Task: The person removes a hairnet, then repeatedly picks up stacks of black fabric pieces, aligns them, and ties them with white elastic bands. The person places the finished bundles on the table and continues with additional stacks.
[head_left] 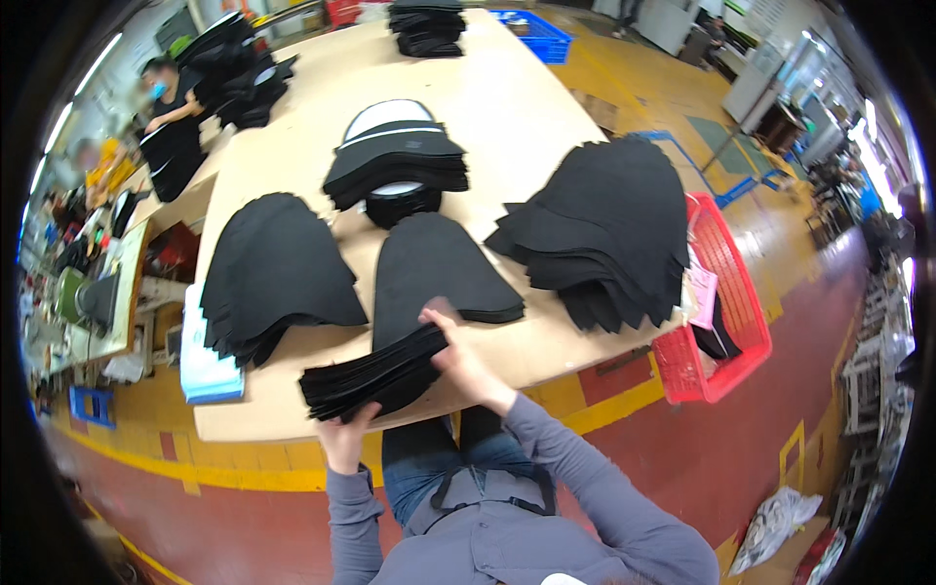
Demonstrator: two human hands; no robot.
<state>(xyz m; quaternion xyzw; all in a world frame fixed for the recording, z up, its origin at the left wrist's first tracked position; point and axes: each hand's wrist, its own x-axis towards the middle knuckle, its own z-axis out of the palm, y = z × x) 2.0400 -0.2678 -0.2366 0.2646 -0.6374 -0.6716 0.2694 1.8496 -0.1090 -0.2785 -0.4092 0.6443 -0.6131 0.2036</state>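
At the table's near edge I hold a thick stack of black cut fabric pieces (370,375), its layered edges turned up toward me. My left hand (346,437) grips its lower left end from beneath, fingers partly hidden. My right hand (456,353) is closed round its right end, slightly blurred. Just beyond lies a rounded black stack (439,263), partly covered by the held one. Similar stacks of black pieces rest to the left (278,263) and to the right (619,214), the right one loosely fanned.
On the pale table (526,117), black pieces with white bands (395,156) lie farther back. A light-blue packet (210,375) sits at the left edge. A red plastic basket (746,331) stands at the right, a blue crate (546,44) behind. People work at the far left.
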